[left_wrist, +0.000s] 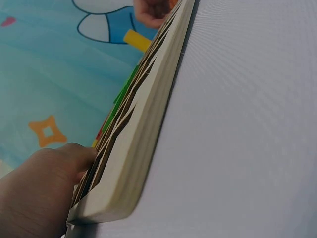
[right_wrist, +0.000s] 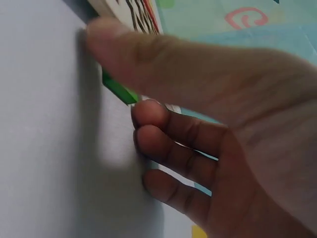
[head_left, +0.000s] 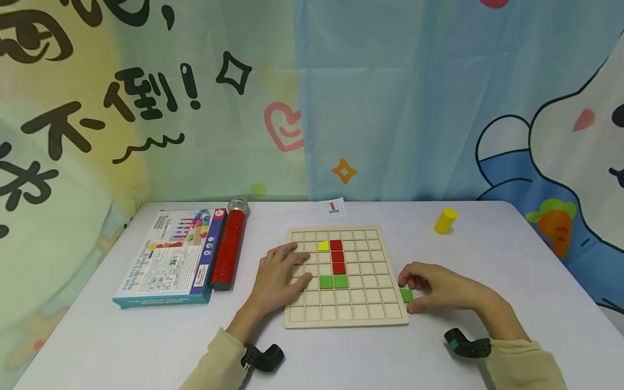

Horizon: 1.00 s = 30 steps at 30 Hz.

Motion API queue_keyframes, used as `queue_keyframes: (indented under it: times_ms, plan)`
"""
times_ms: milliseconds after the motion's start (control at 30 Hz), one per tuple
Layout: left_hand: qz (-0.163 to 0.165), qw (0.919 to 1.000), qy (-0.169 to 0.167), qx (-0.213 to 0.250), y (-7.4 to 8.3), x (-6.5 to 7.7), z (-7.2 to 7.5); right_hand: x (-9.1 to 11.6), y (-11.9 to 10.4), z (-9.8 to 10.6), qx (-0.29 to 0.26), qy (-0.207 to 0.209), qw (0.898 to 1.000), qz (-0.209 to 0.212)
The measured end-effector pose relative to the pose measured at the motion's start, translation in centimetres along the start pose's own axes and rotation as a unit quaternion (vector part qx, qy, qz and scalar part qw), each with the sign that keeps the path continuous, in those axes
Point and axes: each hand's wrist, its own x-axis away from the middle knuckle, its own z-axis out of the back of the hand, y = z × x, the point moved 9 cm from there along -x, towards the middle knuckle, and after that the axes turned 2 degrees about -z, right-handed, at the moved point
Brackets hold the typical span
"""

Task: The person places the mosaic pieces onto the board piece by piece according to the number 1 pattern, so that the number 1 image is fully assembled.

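A square wooden grid board (head_left: 363, 312) lies on the table. Three red square tiles (head_left: 337, 257) run down one column, a yellow piece with one slanted side (head_left: 323, 246) sits left of the top one, and two green tiles (head_left: 333, 282) lie at the bottom. My left hand (head_left: 279, 276) rests with spread fingers on the board's left side. Beside the board's right edge lies another green tile (head_left: 407, 296). My right hand (head_left: 439, 288) is around it, thumb (right_wrist: 116, 47) and loosely bent fingers apart, with the tile showing in the gap between them.
A small card with a grid pattern (head_left: 333, 208) lies behind the board. At the back right stands a yellow cylinder (head_left: 446, 221). To the left are a boxed set (head_left: 168, 260) and a red glittery microphone (head_left: 229, 246). A printed curtain (head_left: 370, 108) hangs behind the table.
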Motion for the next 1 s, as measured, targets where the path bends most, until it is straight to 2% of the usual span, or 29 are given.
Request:
queue_keyframes:
  times_ms: [333, 600, 1000]
  plan:
    - [-0.005, 1.0000, 0.004, 0.000, 0.1, 0.0, -0.2, 0.2, -0.3, 0.4, 0.001, 0.029, 0.999, 0.026]
    - [-0.007, 1.0000, 0.004, -0.003, 0.1, 0.0, -0.1, 0.0, 0.1, 0.7, -0.005, 0.051, 0.998, 0.021]
    - [-0.004, 1.0000, 0.002, 0.002, 0.1, 0.1, 0.0, -0.7, -1.1, 0.8, -0.002, 0.085, 0.996, 0.032]
